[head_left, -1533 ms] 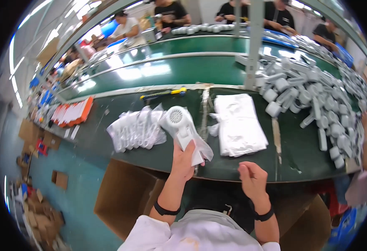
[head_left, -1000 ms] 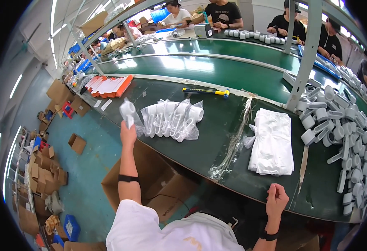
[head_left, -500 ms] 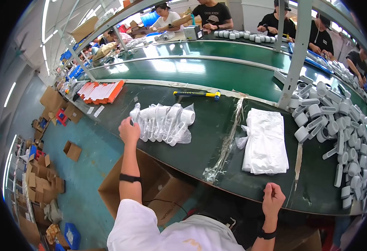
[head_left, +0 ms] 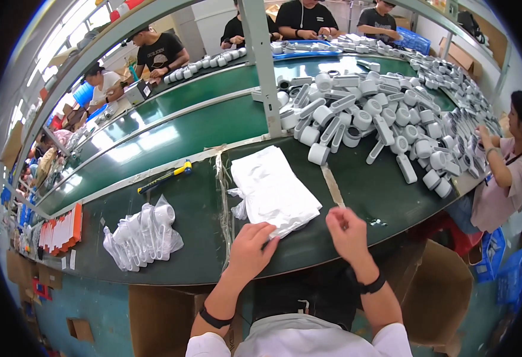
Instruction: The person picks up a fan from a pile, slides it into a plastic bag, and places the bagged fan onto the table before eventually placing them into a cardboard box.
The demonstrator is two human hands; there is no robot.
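Note:
A stack of flat white plastic bags (head_left: 273, 184) lies on the dark green table in front of me. My left hand (head_left: 250, 251) touches its near edge, fingers stretched over the bags and thumb apart. To the right of the stack, just above the table, my right hand (head_left: 347, 238) has loosely bent fingers with a gap between them and nothing visible in it. Farther left sits a row of bagged white handled parts (head_left: 144, 235) in clear plastic.
A yellow and blue hammer (head_left: 166, 177) lies behind the bagged parts. Orange and white cartons (head_left: 61, 230) stand at the far left. Loose grey-white handled parts (head_left: 386, 113) heap at the right, near a metal post (head_left: 264, 71). A co-worker (head_left: 508, 166) sits at the right.
My view has swung right. The left hand has left the bagged parts and come onto the white bag stack. My right hand has risen beside the stack, its fingers looser.

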